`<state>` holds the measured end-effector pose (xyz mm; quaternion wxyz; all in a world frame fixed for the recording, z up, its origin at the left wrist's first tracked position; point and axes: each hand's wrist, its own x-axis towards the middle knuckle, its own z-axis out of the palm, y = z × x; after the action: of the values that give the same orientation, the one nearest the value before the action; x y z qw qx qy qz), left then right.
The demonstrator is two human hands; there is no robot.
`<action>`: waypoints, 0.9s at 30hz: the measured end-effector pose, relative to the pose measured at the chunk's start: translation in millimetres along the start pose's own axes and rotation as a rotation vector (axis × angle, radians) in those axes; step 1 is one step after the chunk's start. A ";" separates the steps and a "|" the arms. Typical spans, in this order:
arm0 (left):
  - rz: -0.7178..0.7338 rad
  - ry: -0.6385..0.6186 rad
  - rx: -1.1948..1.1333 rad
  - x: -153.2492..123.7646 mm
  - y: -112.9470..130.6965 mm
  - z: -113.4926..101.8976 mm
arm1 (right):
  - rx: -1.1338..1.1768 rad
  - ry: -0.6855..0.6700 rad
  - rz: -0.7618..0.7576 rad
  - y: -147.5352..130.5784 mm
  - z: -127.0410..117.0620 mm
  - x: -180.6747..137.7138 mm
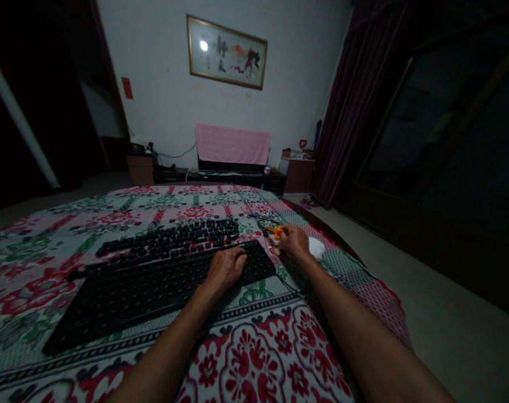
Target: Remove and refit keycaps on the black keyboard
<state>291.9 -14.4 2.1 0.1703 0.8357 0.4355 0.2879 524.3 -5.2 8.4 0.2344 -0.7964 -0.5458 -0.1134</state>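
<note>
A black keyboard base (153,288), its keycaps off, lies slanted on the patterned cloth. My left hand (227,266) rests on its upper right part, fingers curled over the far edge. Most of those fingertips are hidden. To the right of the keyboard, my right hand (295,243) is closed on a small orange tool (278,231), whose exact kind I cannot make out. Just beyond the base, loose black keycaps (174,238) lie in rows. A crumpled white wad (316,249) sits beside my right hand, partly covered by it.
The floral cloth (254,358) covers the table, whose rounded right edge drops to the floor (405,268). A dark cable (265,223) loops near my right hand. Against the far wall, a pink towel (233,144) drapes over a screen on a low cabinet.
</note>
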 end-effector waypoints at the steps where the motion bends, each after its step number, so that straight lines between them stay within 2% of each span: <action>1: -0.003 -0.004 0.003 0.1 -0.5 0.3 | -0.039 -0.023 0.012 0.4 1.6 0.5; 8: -0.010 -0.012 -0.001 -0.4 -1.1 -0.1 | -0.207 -0.208 0.069 -11.2 1.2 -1.8; 13: -0.017 -0.029 -0.014 -0.3 0.6 -3.0 | -0.208 -0.225 0.042 -13.4 -2.2 -2.9; 21: 0.051 -0.004 -0.024 1.1 4.4 -11.2 | -0.170 -0.024 -0.020 -6.7 -6.5 -1.7; 24: 0.055 -0.009 0.029 2.3 1.2 -23.6 | -0.108 0.056 -0.092 -12.7 -3.0 -2.5; 27: 0.072 0.016 0.097 0.3 -14.1 -44.4 | -0.060 0.141 -0.223 -27.4 2.2 -5.8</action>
<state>255.2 -4.6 29.1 0.1154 0.8559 0.4198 0.2792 496.7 -0.8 10.8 0.2341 -0.7276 -0.6094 -0.2106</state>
